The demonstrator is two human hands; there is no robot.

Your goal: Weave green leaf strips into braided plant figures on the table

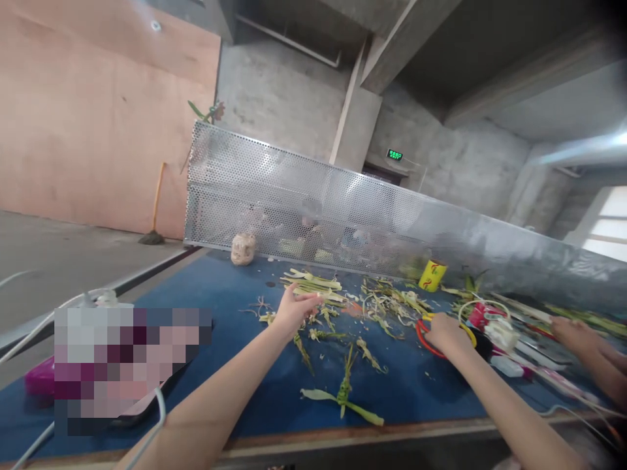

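Observation:
My left hand [296, 308] hovers by a small pile of pale green leaf strips [313, 281], its thumb apart and its fingers stretched to the right. Over a red and yellow ring-shaped thing [425, 339] on the right, my right hand [445, 331] is curled, back of the hand up. Its fingertips are hidden, so what they hold does not show. A woven green leaf figure [345, 391] with long side strips lies at the front of the blue table [255, 398]. Several smaller knotted leaf pieces [333, 334] are scattered between my hands.
A perforated metal screen [294, 189] closes the table's back. Near it stand a pale wrapped lump [243, 249] and a yellow can [433, 275]. A phone-like device with a blurred screen [147, 365] and cables lies left. Another person's hand [575, 336] reaches in from the right.

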